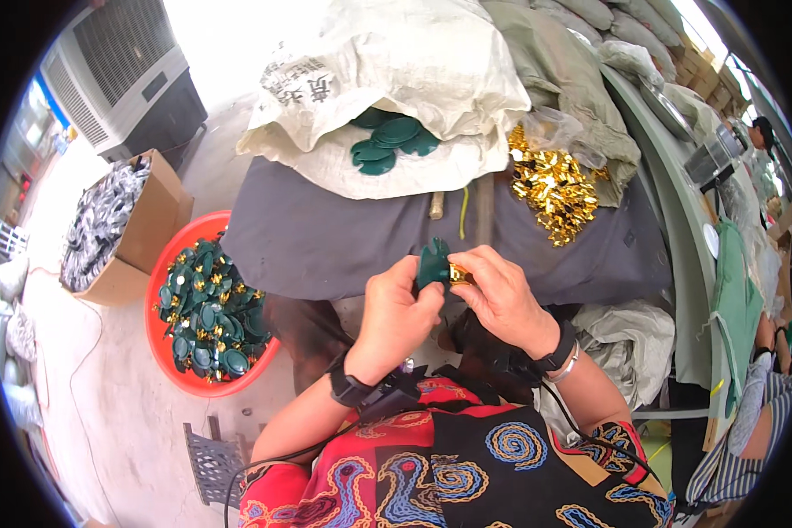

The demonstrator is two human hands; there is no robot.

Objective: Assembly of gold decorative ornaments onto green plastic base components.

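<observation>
Over the near edge of the dark cloth-covered table [326, 238], my left hand [398, 304] pinches a dark green plastic disc-shaped piece [433, 264]. My right hand [504, 295] holds a small shiny gold clip [458, 275] against the right side of that piece. Both hands meet in front of me, and my fingertips hide part of where the two parts touch. More green discs [396, 132] spill from the mouth of a white woven sack [387, 62] on the table. A pile of gold clips [559, 194] lies at the table's right.
An orange-red basin [160, 339] of green pieces with gold clips stands on the floor at left. Behind it are a cardboard box [150, 216] of grey-black parts and an air cooler [119, 70]. A green-edged bench [669, 194] runs along the right; another person [761, 132] is beyond it.
</observation>
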